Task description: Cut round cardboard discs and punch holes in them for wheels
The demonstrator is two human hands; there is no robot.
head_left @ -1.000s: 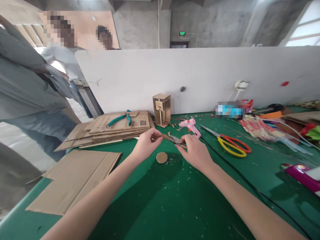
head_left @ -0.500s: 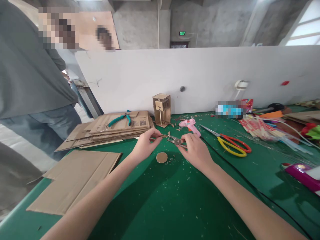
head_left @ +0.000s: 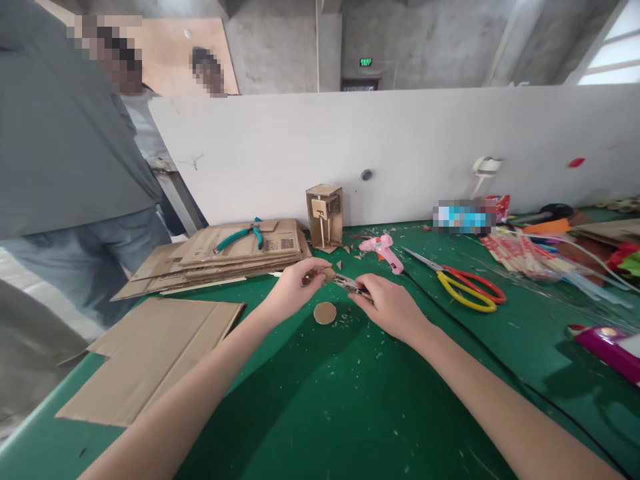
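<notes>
My left hand pinches a small piece of cardboard above the green table. My right hand is closed on small metal scissors, whose blades meet the cardboard piece. Just below the two hands a round cardboard disc lies on the table, with small scraps scattered about it.
A stack of flat cardboard with teal pliers lies back left, and a loose sheet front left. A small cardboard model, pink glue gun and yellow-red scissors sit behind. A person in grey stands left.
The hands have stayed in place with the scissors working at the cardboard piece. The view has tilted slightly. The person at the left has shifted closer.
</notes>
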